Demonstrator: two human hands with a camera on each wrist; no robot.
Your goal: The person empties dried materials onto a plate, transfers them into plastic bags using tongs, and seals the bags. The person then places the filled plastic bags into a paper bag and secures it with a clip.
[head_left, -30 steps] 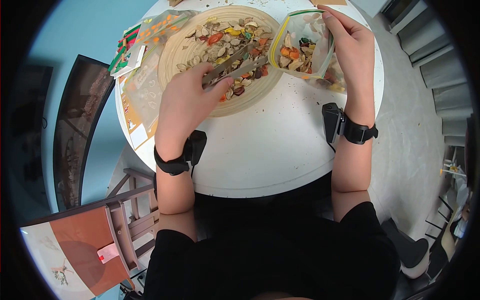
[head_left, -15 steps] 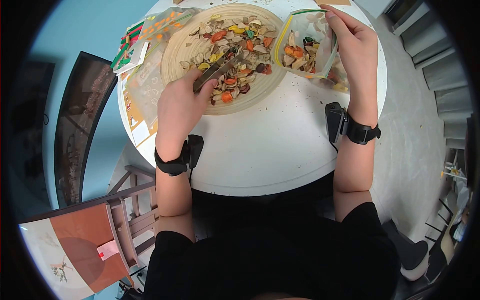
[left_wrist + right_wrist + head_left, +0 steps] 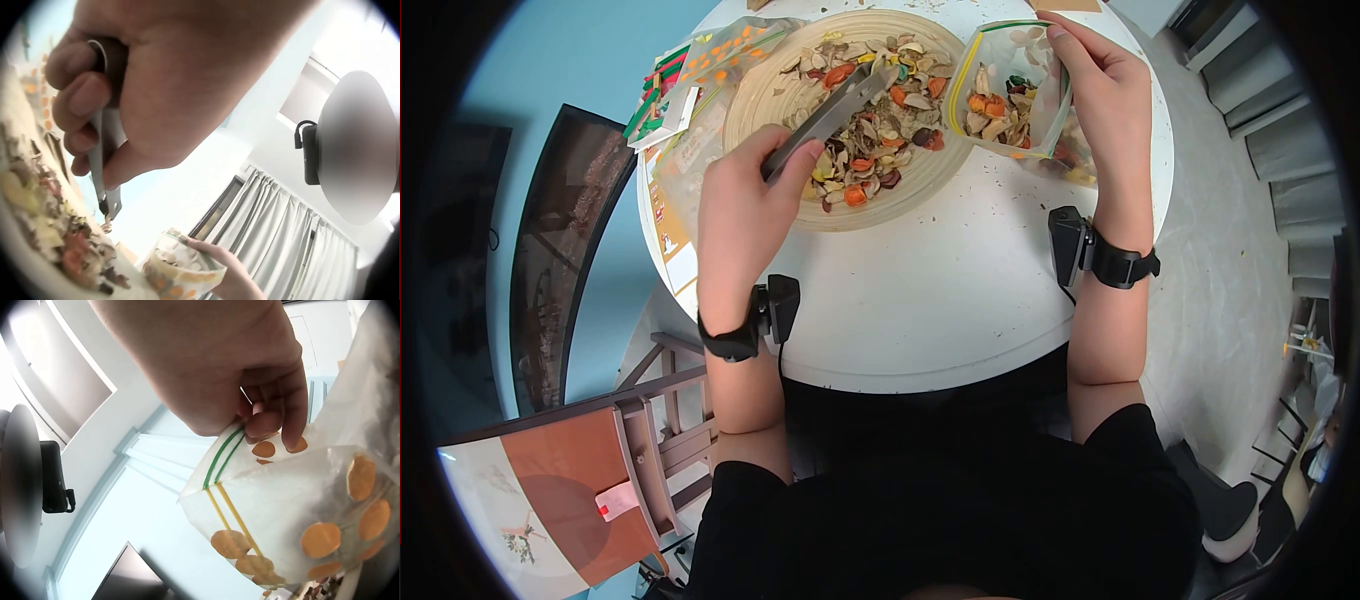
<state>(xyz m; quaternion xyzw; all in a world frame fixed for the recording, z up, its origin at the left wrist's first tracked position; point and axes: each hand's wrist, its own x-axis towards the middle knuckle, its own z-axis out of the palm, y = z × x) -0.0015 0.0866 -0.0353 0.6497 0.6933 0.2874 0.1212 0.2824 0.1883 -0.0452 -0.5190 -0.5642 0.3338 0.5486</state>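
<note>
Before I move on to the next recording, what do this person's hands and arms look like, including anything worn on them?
The left hand and right hand are ungloved, and the forearms are bare. Each wrist wears a black strap carrying a boxy black camera with a thin dark cable. The sleeves are short and plain black.

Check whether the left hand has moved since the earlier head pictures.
Yes: measured against the round plate, the left hand has shifted leftward in the head view, still gripping the metal tongs.
</note>
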